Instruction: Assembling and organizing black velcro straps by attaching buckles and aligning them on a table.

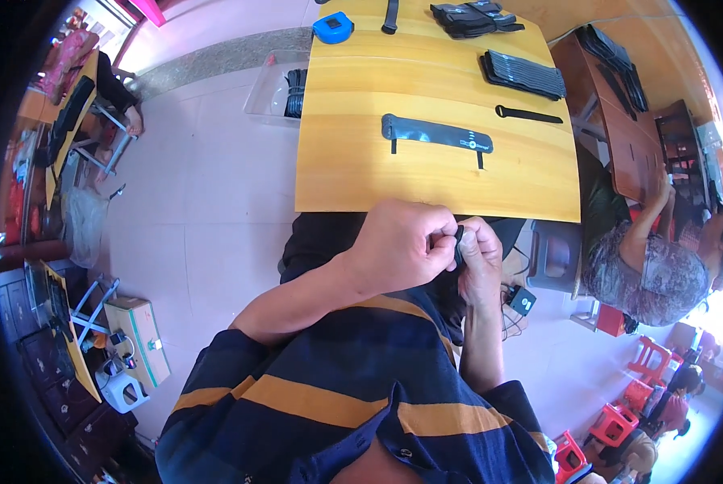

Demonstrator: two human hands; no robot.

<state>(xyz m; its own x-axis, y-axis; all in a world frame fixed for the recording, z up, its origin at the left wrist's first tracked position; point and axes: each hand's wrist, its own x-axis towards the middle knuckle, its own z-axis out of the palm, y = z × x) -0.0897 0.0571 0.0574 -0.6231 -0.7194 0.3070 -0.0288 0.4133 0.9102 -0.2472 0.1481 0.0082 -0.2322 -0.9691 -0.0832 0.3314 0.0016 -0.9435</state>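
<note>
I hold my left hand [397,246] and right hand [481,256] close together below the desk [353,173], fingers pinched shut on a small black strap [459,244] to keep it steady.

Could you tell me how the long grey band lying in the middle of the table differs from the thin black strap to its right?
The grey band is wide and flat, with two short black tabs hanging from its lower edge; the black strap is much narrower and plain. The grey band is longer than the black strap. The grey band is greyish blue, the black strap solid black. Both lie flat and crosswise on the yellow table, untouched by either hand.
</note>
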